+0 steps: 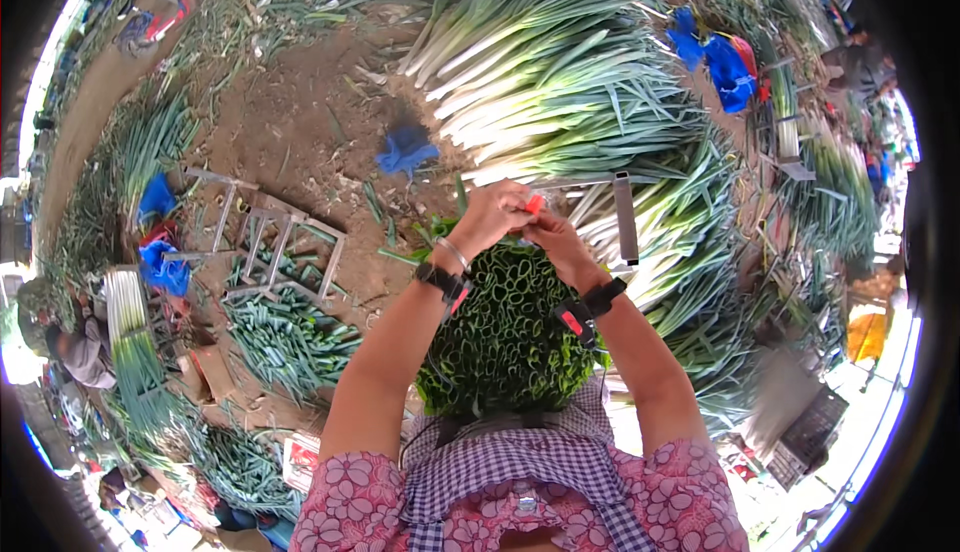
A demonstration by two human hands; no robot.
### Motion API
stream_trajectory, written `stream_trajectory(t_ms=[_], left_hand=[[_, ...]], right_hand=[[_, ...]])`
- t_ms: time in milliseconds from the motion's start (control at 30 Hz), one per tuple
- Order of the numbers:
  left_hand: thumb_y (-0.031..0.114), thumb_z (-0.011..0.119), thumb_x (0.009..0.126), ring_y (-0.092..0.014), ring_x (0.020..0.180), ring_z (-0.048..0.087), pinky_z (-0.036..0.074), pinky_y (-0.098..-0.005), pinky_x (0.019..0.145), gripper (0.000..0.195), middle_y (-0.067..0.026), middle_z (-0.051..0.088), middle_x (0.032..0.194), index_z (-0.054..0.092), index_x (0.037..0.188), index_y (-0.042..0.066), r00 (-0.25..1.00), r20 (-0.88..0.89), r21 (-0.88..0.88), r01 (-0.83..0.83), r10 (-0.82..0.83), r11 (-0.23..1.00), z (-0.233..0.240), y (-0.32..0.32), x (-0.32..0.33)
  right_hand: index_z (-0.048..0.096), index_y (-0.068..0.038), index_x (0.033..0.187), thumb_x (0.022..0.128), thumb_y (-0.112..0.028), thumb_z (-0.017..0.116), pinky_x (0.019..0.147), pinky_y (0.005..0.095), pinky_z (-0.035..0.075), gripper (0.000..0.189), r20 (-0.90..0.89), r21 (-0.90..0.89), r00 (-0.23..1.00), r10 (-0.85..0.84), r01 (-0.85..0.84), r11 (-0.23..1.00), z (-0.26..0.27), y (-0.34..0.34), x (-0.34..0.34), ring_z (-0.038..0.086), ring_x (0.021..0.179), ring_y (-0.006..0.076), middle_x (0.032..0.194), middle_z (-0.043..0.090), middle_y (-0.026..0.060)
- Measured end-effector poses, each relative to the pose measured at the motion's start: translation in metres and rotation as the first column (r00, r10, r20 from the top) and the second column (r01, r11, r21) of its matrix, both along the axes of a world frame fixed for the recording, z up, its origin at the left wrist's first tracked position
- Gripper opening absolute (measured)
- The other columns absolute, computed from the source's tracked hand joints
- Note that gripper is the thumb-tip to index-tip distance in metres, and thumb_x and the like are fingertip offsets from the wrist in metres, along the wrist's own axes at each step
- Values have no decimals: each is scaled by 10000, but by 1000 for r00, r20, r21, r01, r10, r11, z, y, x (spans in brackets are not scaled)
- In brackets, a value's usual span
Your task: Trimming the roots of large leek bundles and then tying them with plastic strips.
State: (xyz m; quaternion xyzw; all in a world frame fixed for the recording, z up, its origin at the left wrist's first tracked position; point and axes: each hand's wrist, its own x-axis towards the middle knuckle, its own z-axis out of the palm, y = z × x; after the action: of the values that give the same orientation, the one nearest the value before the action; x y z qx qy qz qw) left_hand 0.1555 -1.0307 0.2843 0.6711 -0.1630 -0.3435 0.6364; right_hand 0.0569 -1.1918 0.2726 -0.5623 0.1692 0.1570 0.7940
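My left hand [491, 214] and my right hand [561, 246] meet at the fingertips over the far side of a large bundle. Between them they pinch a small red strip [534, 204], tape or a tie; its ends are hidden by the fingers. Below my wrists the bundle of green onions or leeks [502, 319] shows its trimmed hollow leaf ends, packed tightly against my checked apron [517, 451]. Each wrist wears a black strap with a small device, and the left one also has a bracelet.
Beyond the bundle, a long pile of leeks [562, 87] lies on the soil. A metal frame [624, 218] stands right of my hands, another metal rack [281, 244] at left. Cut leaves [292, 342] and a blue cloth [405, 151] lie nearby. A person [86, 353] is at far left.
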Motion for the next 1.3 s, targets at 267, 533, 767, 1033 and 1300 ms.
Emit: stream_trajectory(t_ms=[267, 533, 767, 1033, 1300], left_hand=[[197, 631, 989, -191, 1149, 640, 481, -338, 1047, 314, -120, 710, 1187, 688, 1220, -7, 890, -20, -128, -454, 456, 882, 25, 156, 53], [302, 673, 965, -99, 771, 585, 500, -287, 640, 240, 8, 624, 872, 665, 1054, 80, 676, -642, 340, -173, 362, 924, -133, 251, -111], [231, 669, 955, -95, 718, 557, 480, -266, 622, 151, 19, 604, 834, 639, 971, 84, 677, -543, 360, -348, 498, 866, -176, 265, -145], [203, 654, 947, -86, 683, 548, 470, -258, 629, 131, 9, 620, 792, 662, 963, 74, 686, -522, 324, -390, 507, 862, -184, 279, -138], [62, 614, 965, -60, 722, 560, 466, -242, 656, 86, 7, 639, 821, 663, 992, -3, 789, -251, -245, -612, 560, 752, 10, 145, -22]], right_hand=[[717, -84, 1135, 1002, -164, 645, 637, 190, 445, 171, -205, -7, 951, -229, 233, 972, 6, 11, 13, 555, 744, 33, 1027, 725, -33], [682, -119, 1142, 1005, -210, 662, 538, 202, 392, 166, -269, -100, 865, -424, 413, 905, -13, 26, 18, 511, 649, 24, 808, 593, -77], [663, -159, 1098, 1006, -280, 655, 651, 253, 405, 152, -197, -141, 920, -339, 316, 938, -32, 35, 13, 545, 753, 58, 946, 677, -62], [646, -147, 1101, 994, -281, 664, 781, 306, 465, 172, -190, -200, 877, -441, 405, 892, -52, 43, 18, 629, 880, 115, 964, 659, -37], [658, -91, 1091, 1057, -309, 548, 808, 271, 493, 246, -132, -207, 888, -441, 410, 888, -22, 31, 13, 626, 880, 127, 933, 669, 0]])
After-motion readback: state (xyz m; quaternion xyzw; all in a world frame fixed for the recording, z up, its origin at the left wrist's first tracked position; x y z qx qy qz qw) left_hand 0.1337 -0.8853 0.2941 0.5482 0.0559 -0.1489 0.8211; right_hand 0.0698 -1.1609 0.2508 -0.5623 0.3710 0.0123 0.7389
